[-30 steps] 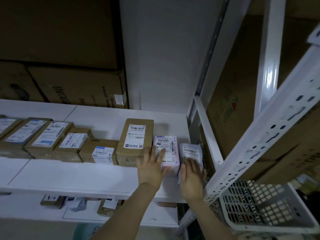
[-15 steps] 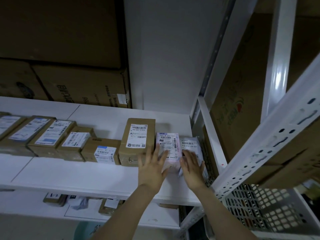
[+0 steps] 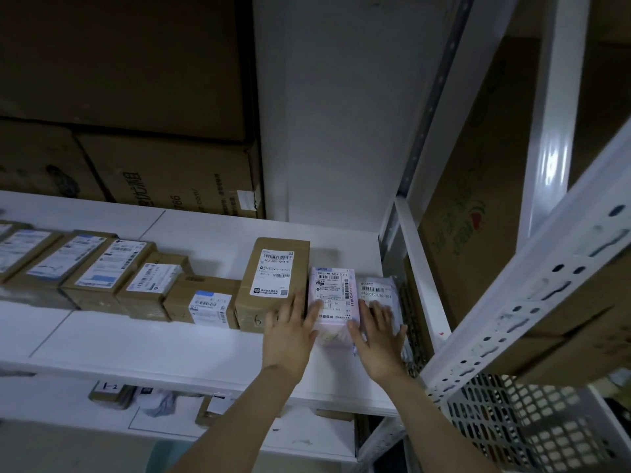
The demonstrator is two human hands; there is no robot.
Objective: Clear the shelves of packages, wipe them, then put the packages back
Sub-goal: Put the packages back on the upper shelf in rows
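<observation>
A row of labelled packages lies along the white shelf (image 3: 177,346). At its right end are a tall brown box (image 3: 273,278), a pink-wrapped parcel (image 3: 333,295) and a grey bag parcel (image 3: 377,290) against the shelf's right side. My left hand (image 3: 290,336) lies flat with straight fingers across the brown box's front corner and the pink parcel's left edge. My right hand (image 3: 379,336) rests with spread fingers on the front of the grey bag, its thumb against the pink parcel.
Several more brown boxes (image 3: 102,274) continue the row to the left. Large cartons (image 3: 164,179) stand behind the shelf. A lower shelf (image 3: 239,435) holds more parcels. A white perforated basket (image 3: 532,425) sits at the lower right under a slotted rack beam (image 3: 546,288).
The grey bag has slid up beside the pink parcel, in line with the row. Both hands have pushed a little further onto the shelf.
</observation>
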